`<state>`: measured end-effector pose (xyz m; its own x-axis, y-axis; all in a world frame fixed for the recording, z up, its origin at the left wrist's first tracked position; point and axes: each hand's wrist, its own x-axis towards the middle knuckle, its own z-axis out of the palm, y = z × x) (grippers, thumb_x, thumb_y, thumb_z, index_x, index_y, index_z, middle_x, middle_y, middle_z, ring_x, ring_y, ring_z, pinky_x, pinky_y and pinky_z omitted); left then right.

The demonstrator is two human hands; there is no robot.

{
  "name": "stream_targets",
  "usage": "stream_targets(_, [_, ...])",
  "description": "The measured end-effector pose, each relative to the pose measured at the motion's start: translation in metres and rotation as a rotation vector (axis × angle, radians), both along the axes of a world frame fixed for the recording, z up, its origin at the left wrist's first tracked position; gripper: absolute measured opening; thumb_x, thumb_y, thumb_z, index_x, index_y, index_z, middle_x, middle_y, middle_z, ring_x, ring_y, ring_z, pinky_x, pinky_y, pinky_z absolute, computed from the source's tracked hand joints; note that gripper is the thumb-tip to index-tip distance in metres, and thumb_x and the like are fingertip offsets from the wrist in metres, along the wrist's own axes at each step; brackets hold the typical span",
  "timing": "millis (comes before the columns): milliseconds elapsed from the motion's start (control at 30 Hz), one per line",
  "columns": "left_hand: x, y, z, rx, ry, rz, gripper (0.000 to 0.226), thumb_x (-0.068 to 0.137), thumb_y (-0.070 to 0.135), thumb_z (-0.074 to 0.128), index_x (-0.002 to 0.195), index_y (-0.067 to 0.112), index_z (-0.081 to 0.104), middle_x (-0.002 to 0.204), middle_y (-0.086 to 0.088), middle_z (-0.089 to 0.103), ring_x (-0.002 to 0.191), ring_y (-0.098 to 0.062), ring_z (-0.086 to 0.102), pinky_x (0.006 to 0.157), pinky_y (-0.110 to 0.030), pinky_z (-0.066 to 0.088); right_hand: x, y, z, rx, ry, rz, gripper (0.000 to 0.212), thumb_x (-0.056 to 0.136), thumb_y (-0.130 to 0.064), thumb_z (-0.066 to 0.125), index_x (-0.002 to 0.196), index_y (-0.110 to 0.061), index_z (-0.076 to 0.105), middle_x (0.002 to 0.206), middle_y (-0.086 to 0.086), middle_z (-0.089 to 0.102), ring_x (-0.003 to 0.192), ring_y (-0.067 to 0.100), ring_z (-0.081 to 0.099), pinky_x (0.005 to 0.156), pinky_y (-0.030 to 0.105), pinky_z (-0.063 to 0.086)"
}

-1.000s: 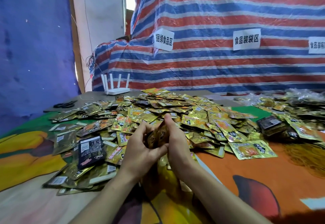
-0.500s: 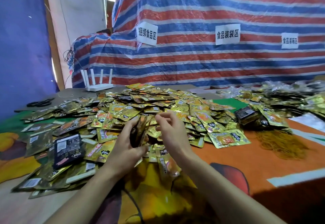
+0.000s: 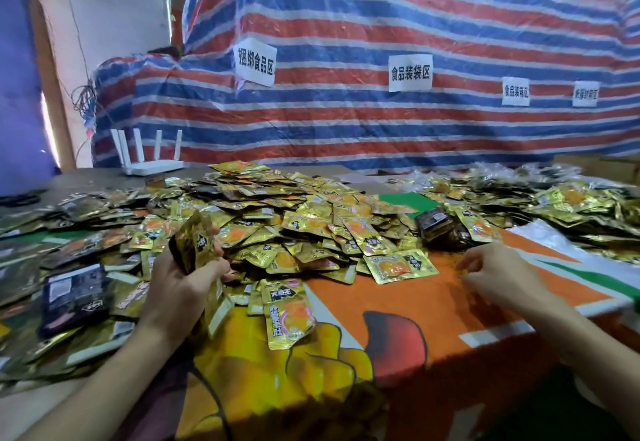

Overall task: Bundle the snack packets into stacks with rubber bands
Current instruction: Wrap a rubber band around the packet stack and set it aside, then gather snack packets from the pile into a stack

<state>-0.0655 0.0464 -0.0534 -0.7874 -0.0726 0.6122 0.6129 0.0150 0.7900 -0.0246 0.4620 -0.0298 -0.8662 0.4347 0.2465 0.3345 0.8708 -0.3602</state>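
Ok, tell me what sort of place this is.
Likely a makeshift snack-packing workroom: a heap of foil packets covers the table, paper signs naming food zones hang on a striped tarp, and the left hand grips a stack of packets.

Left hand (image 3: 180,288) grips an upright stack of gold packets (image 3: 194,246) at the near-left edge of the loose packet pile (image 3: 304,212). Right hand (image 3: 498,276), fingers curled, sits right of the pile over the orange cloth (image 3: 398,295); what it pinches is blurred. White router (image 3: 152,165) sits behind the pile, left.
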Motion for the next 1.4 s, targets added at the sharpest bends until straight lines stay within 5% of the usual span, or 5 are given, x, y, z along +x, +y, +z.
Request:
stream_targets(233, [0.000,-0.001,-0.004,-0.020,-0.038,-0.042,0.017,0.066,0.010,0.066,0.083,0.013,0.067,0.076,-0.003,0.063,0.072,-0.028,0.065,0.065,-0.043,0.058,-0.035,0.000,-0.001,0.199,-0.019,-0.005,0.030,0.090,-0.020,0.064,0.114,-0.034,0.075,0.123,-0.004,0.070,0.111,0.023,0.065,0.077,0.032,0.052])
stream_targets(533, [-0.001,-0.004,-0.004,0.060,-0.094,-0.069,0.017,0.066,0.006,0.066,0.082,0.011,0.068,0.084,-0.004,0.064,0.076,-0.032,0.063,0.064,-0.043,0.056,-0.048,-0.002,0.001,0.296,0.013,-0.014,0.018,0.093,-0.015,0.051,0.087,-0.012,0.068,0.094,0.008,0.063,0.080,0.025,0.060,0.064,0.036,0.052])
stream_targets(833, [0.000,-0.003,0.003,0.304,-0.291,-0.184,0.037,0.079,-0.018,0.049,0.098,0.006,0.071,0.078,-0.007,0.061,0.074,-0.023,0.063,0.074,-0.038,0.053,-0.034,-0.043,0.015,-0.049,0.382,0.227,0.014,0.100,-0.017,0.055,0.095,-0.008,0.065,0.087,0.007,0.065,0.077,0.024,0.059,0.069,0.039,0.049])
stream_targets(1100, [0.006,-0.003,0.008,0.159,-0.435,-0.187,0.027,0.077,-0.011,0.062,0.096,0.004,0.075,0.099,-0.007,0.077,0.070,-0.019,0.068,0.069,-0.037,0.053,-0.042,-0.182,0.010,-0.506,0.207,0.729,0.020,0.101,-0.021,0.059,0.092,-0.008,0.071,0.078,-0.004,0.065,0.064,-0.003,0.055,0.060,0.013,0.042])
stream_targets(1400, [0.008,-0.002,0.011,0.175,-0.680,-0.208,0.016,0.068,-0.006,0.068,0.083,-0.007,0.074,0.065,-0.015,0.066,0.052,-0.021,0.064,0.048,-0.025,0.052,-0.063,-0.259,-0.022,-0.438,0.371,0.707,0.015,0.100,-0.028,0.060,0.099,-0.016,0.069,0.095,-0.007,0.067,0.084,0.003,0.058,0.073,0.021,0.042])
